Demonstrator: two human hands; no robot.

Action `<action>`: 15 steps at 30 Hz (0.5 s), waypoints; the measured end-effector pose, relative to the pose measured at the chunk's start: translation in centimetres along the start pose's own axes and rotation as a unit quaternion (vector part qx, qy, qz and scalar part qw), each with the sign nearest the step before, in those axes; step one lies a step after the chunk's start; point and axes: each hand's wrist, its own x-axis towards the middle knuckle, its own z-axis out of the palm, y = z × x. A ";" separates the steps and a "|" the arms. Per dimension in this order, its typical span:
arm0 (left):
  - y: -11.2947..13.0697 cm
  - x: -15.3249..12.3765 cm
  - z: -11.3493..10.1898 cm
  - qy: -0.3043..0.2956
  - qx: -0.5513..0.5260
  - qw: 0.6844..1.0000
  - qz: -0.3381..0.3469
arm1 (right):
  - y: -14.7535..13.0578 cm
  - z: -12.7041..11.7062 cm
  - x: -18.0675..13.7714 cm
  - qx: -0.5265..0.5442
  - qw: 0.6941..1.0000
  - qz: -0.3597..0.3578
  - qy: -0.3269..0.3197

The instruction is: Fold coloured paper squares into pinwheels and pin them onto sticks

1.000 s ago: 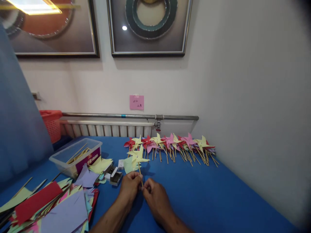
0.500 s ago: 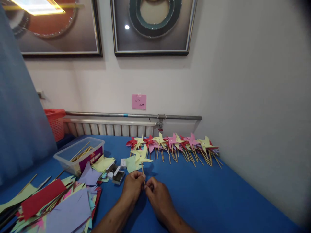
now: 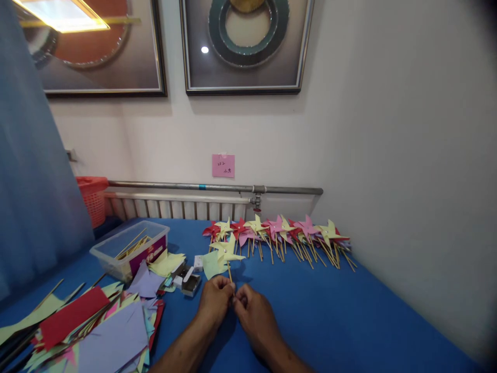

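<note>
My left hand (image 3: 214,301) and my right hand (image 3: 252,316) meet over the blue table (image 3: 318,316), both pinched on the thin wooden stick of a yellow paper pinwheel (image 3: 226,249). The pinwheel stands upright just above my fingers, its head facing me. Behind it, a row of finished pinwheels (image 3: 279,233) in red, yellow and pink lies along the back of the table by the wall.
A clear plastic box of sticks (image 3: 130,248) stands at the left. Cut coloured paper (image 3: 89,326) is heaped at the near left, with a small open metal box (image 3: 190,282) beside it. An orange basket (image 3: 93,199) and a radiator (image 3: 178,207) are behind.
The view has shifted slightly; my hands stay together on the pinwheel's stick, with little other movement.
</note>
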 end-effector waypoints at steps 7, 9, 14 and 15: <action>-0.8 0.4 0.2 0.014 0.019 1.000 0.015 | -0.3 -0.2 0.0 0.007 1.000 0.019 0.003; -1.1 0.5 0.3 0.020 0.031 0.999 0.027 | -0.3 -0.2 0.1 0.005 0.999 0.030 0.011; -1.2 0.3 0.2 0.023 0.085 0.995 0.050 | -0.2 -0.2 0.1 0.009 0.999 0.028 0.022; -1.2 0.2 0.1 0.023 0.103 0.993 0.058 | -0.2 -0.2 0.0 0.011 0.999 0.025 0.021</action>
